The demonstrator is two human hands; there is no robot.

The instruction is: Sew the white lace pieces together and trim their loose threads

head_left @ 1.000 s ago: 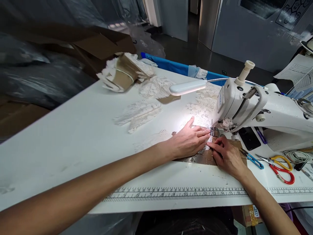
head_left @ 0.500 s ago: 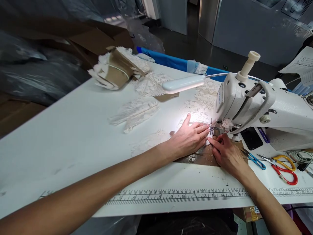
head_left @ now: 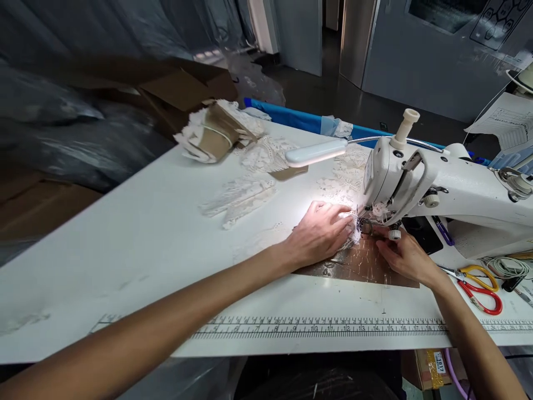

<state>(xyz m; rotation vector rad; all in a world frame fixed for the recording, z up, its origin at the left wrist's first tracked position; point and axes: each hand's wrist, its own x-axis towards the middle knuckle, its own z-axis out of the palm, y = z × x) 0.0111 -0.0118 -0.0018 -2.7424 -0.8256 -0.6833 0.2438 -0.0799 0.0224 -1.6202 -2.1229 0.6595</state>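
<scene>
My left hand [head_left: 318, 233] lies on the bed with bent fingers gripping a piece of white lace [head_left: 355, 233] at the needle of the white sewing machine [head_left: 385, 172]. Its fingertips are just left of the presser foot [head_left: 366, 226]. My right hand [head_left: 403, 256] is to the right of the foot, thumb apart from the forefinger, whose tip is partly hidden behind the machine's knob. Nothing shows between thumb and finger. Beneath both hands is a shiny brown plate [head_left: 358, 266]. The lamp [head_left: 316, 153] lights the needle area.
Loose lace strips [head_left: 244, 197] and a banded lace bundle [head_left: 214, 136] lie on the white table [head_left: 137, 233]. Red-and-yellow scissors [head_left: 478, 289], a black phone [head_left: 422, 236] and coiled cord [head_left: 506, 268] are at right. A printed ruler [head_left: 314, 328] runs along the front edge.
My right hand has left the lace, moving right to beside the presser foot and over where the blue snips showed. My left fingers have bent more. The camera view has shifted slightly.
</scene>
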